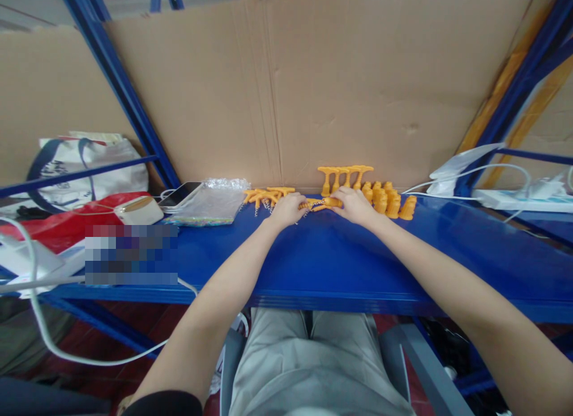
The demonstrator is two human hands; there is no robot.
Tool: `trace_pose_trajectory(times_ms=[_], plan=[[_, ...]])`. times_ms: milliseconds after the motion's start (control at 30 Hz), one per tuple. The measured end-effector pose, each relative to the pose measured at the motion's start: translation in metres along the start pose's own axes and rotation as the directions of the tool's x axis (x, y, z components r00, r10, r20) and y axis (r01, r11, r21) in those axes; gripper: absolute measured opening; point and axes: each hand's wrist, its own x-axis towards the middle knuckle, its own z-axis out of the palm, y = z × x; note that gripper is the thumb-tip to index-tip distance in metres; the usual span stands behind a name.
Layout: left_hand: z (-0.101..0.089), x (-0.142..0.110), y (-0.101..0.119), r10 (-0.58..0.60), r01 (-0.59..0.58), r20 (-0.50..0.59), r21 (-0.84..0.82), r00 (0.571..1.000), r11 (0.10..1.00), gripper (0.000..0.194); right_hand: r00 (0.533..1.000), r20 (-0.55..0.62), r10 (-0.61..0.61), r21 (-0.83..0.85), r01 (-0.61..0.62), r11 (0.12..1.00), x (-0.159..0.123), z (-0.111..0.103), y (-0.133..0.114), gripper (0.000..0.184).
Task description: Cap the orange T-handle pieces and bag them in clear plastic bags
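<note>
My left hand [289, 210] is closed on an orange corkscrew [308, 206], and a bit of its metal spiral shows by the fingers. My right hand [354, 205] is closed round an orange plastic piece [332, 202] just to the right, its shape partly covered by the fingers. Whether the two parts touch I cannot tell. Left of my left hand lies a pile of orange T-handled corkscrews [264, 196] with bare spirals. Several upright orange T-shaped pieces [344, 176] stand behind my right hand. Beside it are rows of orange bell-shaped sleeves [392, 205].
All this rests on a blue metal shelf [340, 267] backed by a cardboard sheet [358, 76]. To the left are a plastic-wrapped packet [210, 204], a phone [181, 195], a whitish box [139, 211] and a red bag [67, 222]. A white cable [40, 320] hangs over the front.
</note>
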Motion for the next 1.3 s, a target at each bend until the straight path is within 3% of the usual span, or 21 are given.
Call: trace_pose_trajectory(times_ms=[300, 533, 867, 1100, 1300], plan=[[0.003, 0.001, -0.004, 0.002, -0.002, 0.014, -0.011, 1.0, 1.0, 0.021, 0.998, -0.039, -0.046, 0.032, 0.048, 0.998, -0.001, -0.001, -0.001, 0.028], [0.001, 0.0, -0.003, -0.012, 0.011, 0.025, 0.017, 1.0, 1.0, 0.023, 0.999, -0.04, -0.012, 0.079, 0.016, 0.997, 0.0, -0.001, 0.0, 0.03], [-0.01, -0.004, 0.01, -0.033, 0.03, 0.016, 0.16, 0.999, 0.987, 0.025, 0.995, -0.067, -0.075, 0.071, 0.08, 0.994, 0.001, 0.0, -0.005, 0.034], [-0.019, -0.007, 0.021, -0.014, 0.024, -0.07, 0.14, 0.997, 0.99, 0.025, 0.993, -0.081, -0.082, 0.085, 0.089, 0.992, 0.0, -0.001, -0.014, 0.036], [-0.013, -0.006, 0.02, 0.035, -0.029, -0.085, 0.08, 0.996, 0.996, 0.026, 0.992, -0.093, -0.091, 0.102, 0.101, 0.99, -0.001, -0.002, -0.017, 0.036]])
